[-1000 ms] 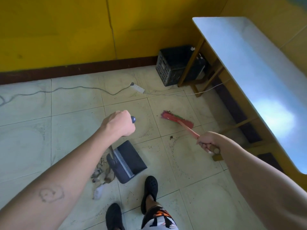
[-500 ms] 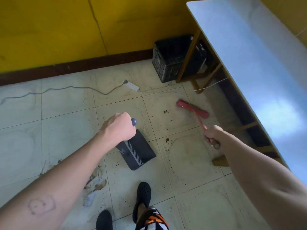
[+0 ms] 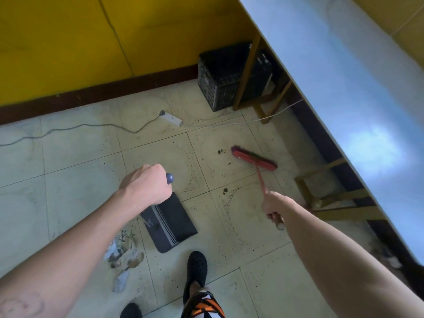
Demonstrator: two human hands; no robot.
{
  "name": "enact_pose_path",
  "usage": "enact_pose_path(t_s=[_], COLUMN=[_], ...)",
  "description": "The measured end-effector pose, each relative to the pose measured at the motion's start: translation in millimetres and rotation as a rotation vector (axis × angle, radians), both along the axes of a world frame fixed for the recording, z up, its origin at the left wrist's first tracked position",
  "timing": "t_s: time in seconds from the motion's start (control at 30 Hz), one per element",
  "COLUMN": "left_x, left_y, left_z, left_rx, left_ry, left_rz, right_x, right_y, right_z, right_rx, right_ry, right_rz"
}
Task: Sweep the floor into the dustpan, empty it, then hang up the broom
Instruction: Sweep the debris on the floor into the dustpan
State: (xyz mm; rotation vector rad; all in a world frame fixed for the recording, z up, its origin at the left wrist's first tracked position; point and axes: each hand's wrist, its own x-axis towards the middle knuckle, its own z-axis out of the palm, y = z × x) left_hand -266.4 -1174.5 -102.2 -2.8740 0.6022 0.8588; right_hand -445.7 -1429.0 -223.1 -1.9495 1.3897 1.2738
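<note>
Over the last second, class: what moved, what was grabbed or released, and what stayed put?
The broom head swung right, past the dark specks toward the table. The dustpan edged slightly away from the litter pile. Nothing was grabbed or released: the right hand still grips the broom handle, the left hand the dustpan handle. The pile stayed put.

Red broom [image 3: 253,160], black dustpan [image 3: 174,222]

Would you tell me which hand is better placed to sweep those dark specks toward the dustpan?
Right hand: it grips the broom, head beside the specks; left hand holds the dustpan.
</note>
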Motion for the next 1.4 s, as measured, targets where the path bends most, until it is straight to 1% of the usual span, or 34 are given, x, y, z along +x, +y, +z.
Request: enact_pose_path(t_s=[0.17,0.23,0.33,0.43,0.53,0.63,0.7,0.83,0.9,0.97,1.03,1.17,1.3,1.4], left_x=[-6,-9,-15,-21,-23,-21,-23,-29,-31,-32,-32,-31,-32,-33], left_y=[32,52,92,145,201,251,287,348,379,400,420,451,461,466], left_z=[8,14,20,33,43,50,56,65,68,68,68,67,65,65], left_rx=[-0.017,-0.034,-0.084,-0.109,-0.119,-0.125,-0.122,-0.105,-0.092,-0.079,-0.076,-0.06,-0.046,-0.034], left_ry=[-0.021,-0.023,-0.017,-0.007,0.003,-0.014,-0.018,-0.024,-0.031,-0.034,-0.034,-0.048,-0.052,-0.034], left_rz=[-0.041,-0.053,-0.056,-0.069,-0.047,-0.02,-0.005,-0.001,0.013,0.028,0.038,0.023,0.014,0.013], right_x=[0,4,3,-7,-10,-7,-5,-3,1,8,21,55,71,64], right_y=[43,67,122,197,271,336,383,463,502,526,548,572,562,533], right_z=[11,24,48,62,53,34,36,47,56,59,66,96,126,139], right_rx=[0.063,0.116,0.151,0.161,0.185,0.22,0.236,0.317,0.352,0.394,0.441,0.534,0.625,0.645], right_ry=[0.081,0.049,-0.032,-0.051,-0.077,-0.125,-0.081,0.036,0.034,0.003,-0.048,-0.165,-0.243,-0.278], right_rz=[0.136,0.127,0.174,0.195,0.173,0.047,0.036,0.232,0.249,0.204,0.107,-0.009,-0.103,-0.34])
